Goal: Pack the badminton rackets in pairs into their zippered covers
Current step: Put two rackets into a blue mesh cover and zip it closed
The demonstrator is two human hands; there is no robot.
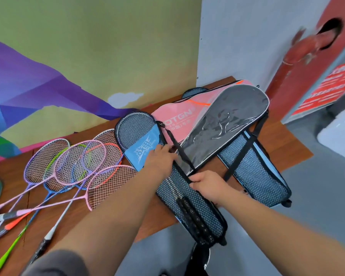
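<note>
A blue and black mesh racket cover [139,134] lies across the brown table [287,148], with dark racket handles showing through its mesh near the front edge. My left hand [160,159] rests on the cover's middle, fingers at its right edge. My right hand [207,183] pinches the cover's black strap [179,150] against its right side. Several loose rackets [76,162] with pink, purple, blue, orange and green frames lie overlapped on the table to the left.
A pink cover [179,118], a grey clear-fronted cover [233,116] and another blue mesh cover [255,172] are stacked at the right. A painted wall runs behind the table. The grey floor lies in front and to the right, with a white object [341,134] there.
</note>
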